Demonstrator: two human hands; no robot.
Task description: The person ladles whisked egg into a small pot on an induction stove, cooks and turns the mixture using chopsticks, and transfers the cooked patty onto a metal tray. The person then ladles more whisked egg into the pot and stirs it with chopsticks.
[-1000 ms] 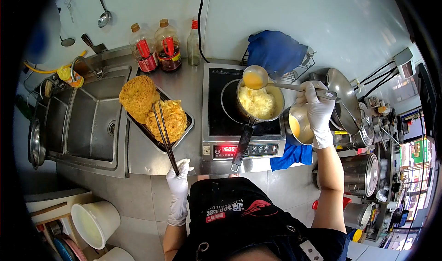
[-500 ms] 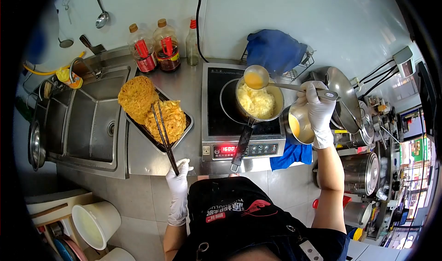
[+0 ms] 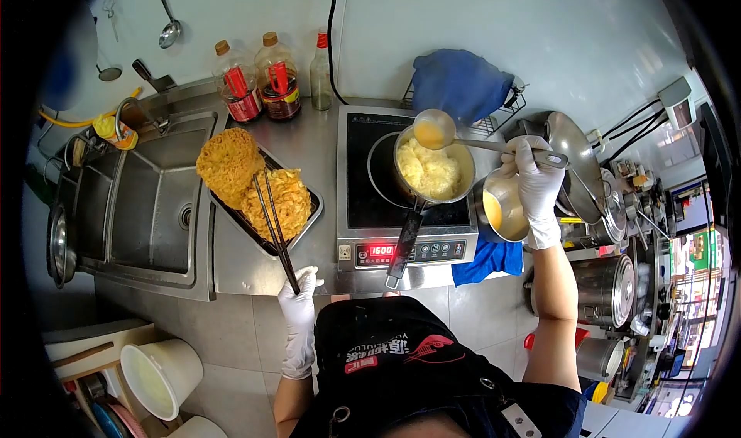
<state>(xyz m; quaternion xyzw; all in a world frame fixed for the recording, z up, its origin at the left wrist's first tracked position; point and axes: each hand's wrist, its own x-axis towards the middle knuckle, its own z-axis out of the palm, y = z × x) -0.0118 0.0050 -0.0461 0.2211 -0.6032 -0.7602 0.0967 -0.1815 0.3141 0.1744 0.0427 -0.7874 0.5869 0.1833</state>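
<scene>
White gloves cover both hands. My left hand is closed around long dark chopsticks, whose tips touch the golden fried food in a black tray. A second fried round lies beside it. My right hand grips the handle of a ladle that holds some yellow-orange liquid. The ladle's bowl is over the far edge of a pan, where pale yellow food bubbles. Below my right hand is a metal bowl with yellow liquid inside.
The pan stands on an induction cooker reading 1600. At the left is a steel sink; bottles stand by the wall. A blue cloth covers a wire rack. Large pots are at the right, a white bucket at lower left.
The ladle's bowl has shifted very slightly to the right over the pan, and its liquid looks a little lower. The left hand and chopsticks have hardly moved.
</scene>
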